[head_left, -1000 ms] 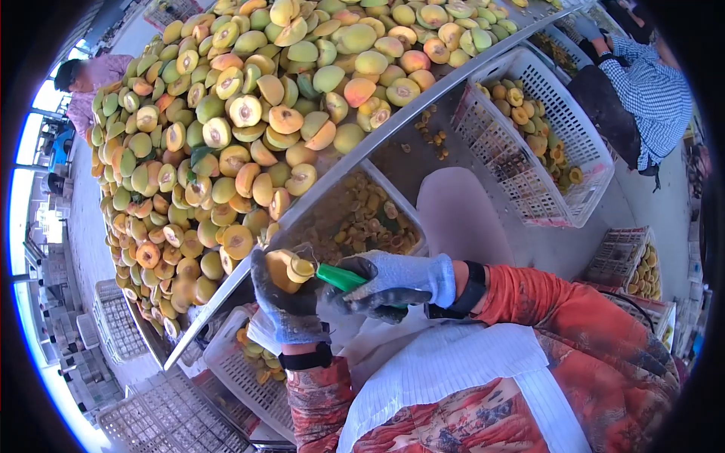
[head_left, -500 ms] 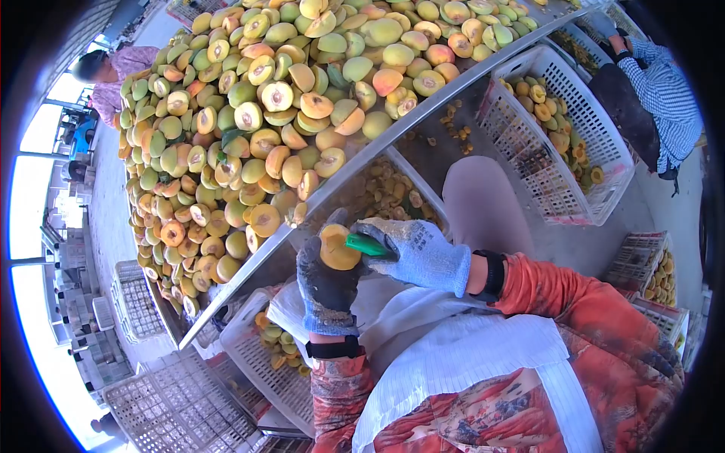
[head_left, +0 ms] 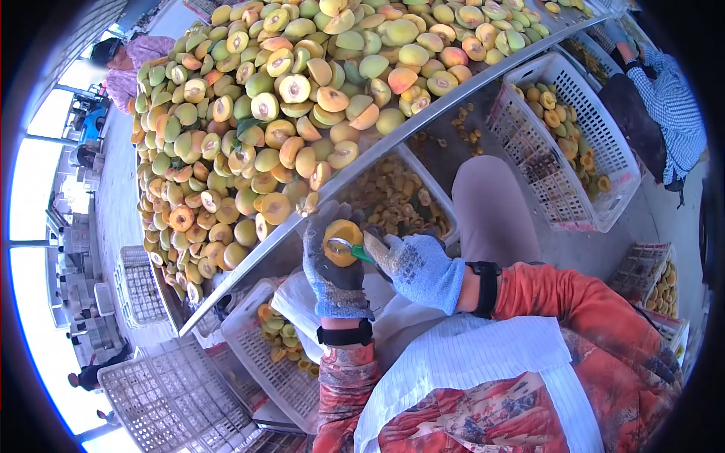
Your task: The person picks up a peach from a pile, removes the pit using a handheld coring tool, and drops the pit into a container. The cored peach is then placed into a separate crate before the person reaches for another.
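My left hand [head_left: 331, 264], in a dark-stained glove, is closed around a yellow peach half [head_left: 349, 231] with its cut face up. My right hand [head_left: 423, 266], in a blue knit glove with a dirty palm, grips a pitting tool by its green handle [head_left: 362, 254]. The tool's metal loop [head_left: 339, 244] rests against the cut face of the peach half. Just beyond my hands, many halved peaches [head_left: 294, 89] are heaped on a metal-edged table [head_left: 423, 123]. A bin of pits and scraps [head_left: 393, 198] sits below the table edge.
A white crate of peach halves [head_left: 604, 136] stands at the right, another crate [head_left: 253, 341] at lower left. Stacked crates [head_left: 170, 396] are farther left. One person [head_left: 653, 98] sits at upper right; another person [head_left: 132, 64] is beyond the heap. My knee [head_left: 495, 200] is near the bin.
My right hand has shifted slightly and turned, and the tool's metal loop now shows on the peach half. My left hand still holds the fruit. The view has shifted a little.
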{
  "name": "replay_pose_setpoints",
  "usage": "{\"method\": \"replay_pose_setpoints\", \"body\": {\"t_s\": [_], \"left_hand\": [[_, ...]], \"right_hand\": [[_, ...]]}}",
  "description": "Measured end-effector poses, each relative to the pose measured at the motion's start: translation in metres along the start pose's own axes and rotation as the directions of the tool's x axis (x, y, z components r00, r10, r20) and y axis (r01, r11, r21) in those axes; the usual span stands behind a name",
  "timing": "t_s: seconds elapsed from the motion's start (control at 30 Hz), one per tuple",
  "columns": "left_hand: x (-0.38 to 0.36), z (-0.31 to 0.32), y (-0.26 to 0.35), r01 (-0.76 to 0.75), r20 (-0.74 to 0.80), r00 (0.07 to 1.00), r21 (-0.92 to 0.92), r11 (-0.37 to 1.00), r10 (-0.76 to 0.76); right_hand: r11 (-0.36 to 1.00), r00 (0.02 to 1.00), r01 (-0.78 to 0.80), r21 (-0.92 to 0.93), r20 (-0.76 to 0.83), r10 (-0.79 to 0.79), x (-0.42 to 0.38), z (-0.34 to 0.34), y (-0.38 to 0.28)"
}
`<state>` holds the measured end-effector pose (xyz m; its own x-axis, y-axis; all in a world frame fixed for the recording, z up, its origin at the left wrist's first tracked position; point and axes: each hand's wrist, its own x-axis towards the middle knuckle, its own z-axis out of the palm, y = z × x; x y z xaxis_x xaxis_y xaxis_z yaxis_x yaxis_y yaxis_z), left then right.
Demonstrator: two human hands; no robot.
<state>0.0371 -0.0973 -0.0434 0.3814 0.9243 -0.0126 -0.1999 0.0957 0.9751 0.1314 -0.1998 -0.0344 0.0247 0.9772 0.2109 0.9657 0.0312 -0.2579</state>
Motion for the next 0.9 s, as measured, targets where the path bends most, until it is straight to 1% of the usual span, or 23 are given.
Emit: {"method": "replay_pose_setpoints", "body": {"t_s": [0.03, 0.07, 0.1, 0.17, 0.2, 0.27, 0.3, 0.33, 0.37, 0.4, 0.43, 0.47, 0.5, 0.53, 0.6, 0.63, 0.67, 0.7, 0.73, 0.77, 0.8, 0.87, 0.9], "left_hand": [[0.000, 0.001, 0.005, 0.016, -0.032, 0.999, -0.046, 0.999, -0.018], [0.000, 0.004, 0.011, 0.030, -0.062, 0.997, -0.093, 0.995, -0.036], [-0.002, 0.009, 0.021, 0.023, -0.063, 0.998, -0.092, 0.995, -0.029], [-0.007, 0.022, 0.040, 0.054, -0.186, 0.978, -0.202, 0.978, -0.092], [-0.011, 0.023, 0.040, 0.049, -0.185, 0.979, -0.199, 0.979, -0.087], [-0.022, 0.019, 0.035, -0.063, -0.226, 0.968, 0.196, 0.979, 0.108], [-0.024, 0.011, 0.034, -0.102, -0.177, 0.968, 0.378, 0.920, 0.180], [-0.025, 0.003, 0.033, -0.101, -0.180, 0.967, 0.383, 0.918, 0.181], [-0.026, -0.004, 0.032, 0.004, -0.278, 0.961, 0.026, 1.000, 0.003], [-0.028, -0.006, 0.035, 0.083, -0.309, 0.931, -0.341, 0.936, -0.195], [-0.030, -0.004, 0.040, 0.032, -0.354, 0.933, -0.097, 0.995, -0.065], [-0.030, -0.008, 0.043, 0.032, -0.363, 0.930, -0.087, 0.996, -0.061], [-0.027, -0.014, 0.047, 0.078, -0.360, 0.915, -0.282, 0.956, -0.181], [-0.025, -0.017, 0.050, 0.117, -0.330, 0.896, -0.468, 0.876, -0.297], [-0.027, -0.013, 0.056, 0.082, -0.336, 0.910, -0.427, 0.901, -0.243], [-0.026, -0.011, 0.058, 0.100, -0.341, 0.899, -0.450, 0.887, -0.275], [-0.026, -0.010, 0.060, 0.117, -0.346, 0.887, -0.474, 0.872, -0.307], [-0.026, -0.009, 0.061, 0.119, -0.350, 0.885, -0.471, 0.874, -0.309], [-0.026, -0.009, 0.062, 0.093, -0.283, 0.936, -0.378, 0.921, -0.211], [-0.027, -0.009, 0.063, 0.056, -0.202, 0.972, -0.286, 0.957, -0.117], [-0.027, -0.012, 0.067, 0.059, -0.203, 0.972, -0.282, 0.958, -0.120], [-0.025, -0.029, 0.083, 0.087, -0.314, 0.937, -0.212, 0.973, -0.152], [-0.027, -0.050, 0.090, 0.107, -0.306, 0.947, 0.012, 0.994, -0.098]], "right_hand": [[0.970, 0.995, -0.087, 0.228, 0.065, 0.074, 0.001, -0.003, -0.003], [0.881, 0.981, -0.181, 0.437, 0.144, 0.130, 0.002, -0.005, -0.006], [0.833, 0.981, -0.193, 0.518, 0.116, 0.155, 0.004, -0.003, -0.009], [0.858, 0.988, -0.148, 0.491, 0.111, 0.106, 0.008, -0.008, -0.013], [0.879, 0.992, -0.109, 0.463, 0.113, 0.064, 0.009, -0.011, -0.014], [0.868, 0.996, -0.064, 0.493, 0.092, 0.022, 0.004, -0.005, -0.013], [0.850, 0.996, -0.029, 0.526, 0.084, -0.017, 0.001, 0.001, -0.014], [0.847, 0.996, -0.026, 0.530, 0.083, -0.021, 0.001, 0.007, -0.015], [0.811, 0.999, 0.033, 0.584, 0.004, -0.043, 0.001, 0.015, -0.018], [0.769, 0.995, 0.094, 0.632, -0.073, -0.062, 0.003, 0.013, -0.020], [0.761, 0.995, 0.098, 0.642, -0.071, -0.068, 0.005, 0.011, -0.023], [0.784, 0.993, 0.069, 0.617, 0.034, -0.114, 0.009, 0.006, -0.025], [0.810, 0.978, 0.047, 0.585, 0.137, -0.156, 0.014, -0.003, -0.026], [0.805, 0.978, 0.053, 0.591, 0.133, -0.162, 0.018, -0.011, -0.025], [0.760, 0.953, 0.033, 0.649, 0.210, -0.220, 0.023, -0.021, -0.022], [0.756, 0.953, 0.032, 0.653, 0.208, -0.220, 0.023, -0.018, -0.024], [0.685, 0.961, -0.014, 0.728, 0.198, -0.191, 0.022, -0.012, -0.027], [0.605, 0.968, -0.058, 0.794, 0.193, -0.161, 0.022, -0.008, -0.028], [0.600, 0.968, -0.059, 0.798, 0.193, -0.161, 0.023, -0.005, -0.026], [0.523, 0.982, -0.013, 0.852, 0.111, -0.155, 0.026, -0.003, -0.022], [0.442, 0.989, 0.036, 0.896, 0.030, -0.142, 0.029, -0.002, -0.018], [0.423, 0.989, -0.014, 0.906, 0.073, -0.125, 0.031, -0.004, 0.001], [0.407, 0.988, -0.060, 0.911, 0.113, -0.108, 0.030, -0.004, 0.012]]}}
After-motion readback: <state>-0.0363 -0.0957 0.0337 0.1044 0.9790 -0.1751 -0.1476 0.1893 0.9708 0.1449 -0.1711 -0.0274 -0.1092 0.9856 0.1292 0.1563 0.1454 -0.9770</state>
